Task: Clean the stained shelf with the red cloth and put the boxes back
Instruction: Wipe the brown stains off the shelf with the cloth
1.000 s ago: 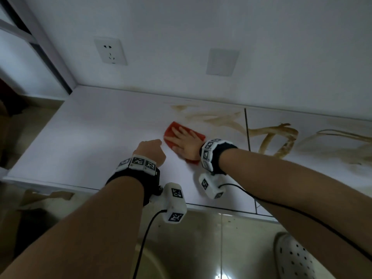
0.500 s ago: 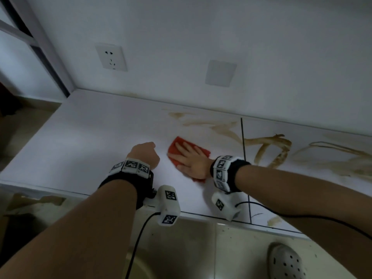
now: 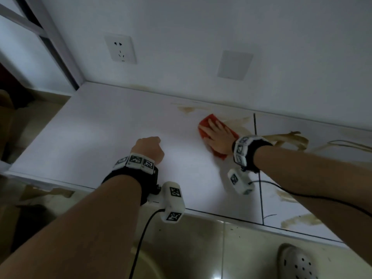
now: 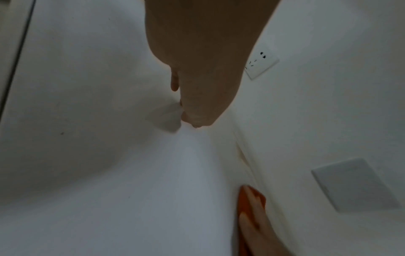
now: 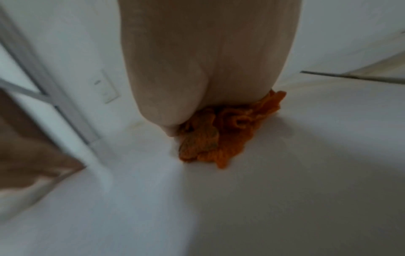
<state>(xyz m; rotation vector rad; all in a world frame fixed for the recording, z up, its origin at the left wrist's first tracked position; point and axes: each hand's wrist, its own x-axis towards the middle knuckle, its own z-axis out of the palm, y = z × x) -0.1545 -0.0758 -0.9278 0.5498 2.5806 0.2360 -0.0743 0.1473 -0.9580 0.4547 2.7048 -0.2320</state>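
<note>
We saw a white shelf (image 3: 100, 127) against a white wall (image 3: 201, 27) bearing a socket (image 3: 120, 48). Brown stains (image 3: 289, 137) streaked its right half. Near the back edge, the right hand (image 3: 218, 135) pressed the cloth (image 3: 205, 122) flat with straight fingers. The left hand (image 3: 150, 148) rested fisted, holding nothing.

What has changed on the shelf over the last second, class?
The right hand, pressing flat on the red cloth, slid it away toward the wall onto the brown streaks. The left hand stayed fisted on the white shelf.
</note>
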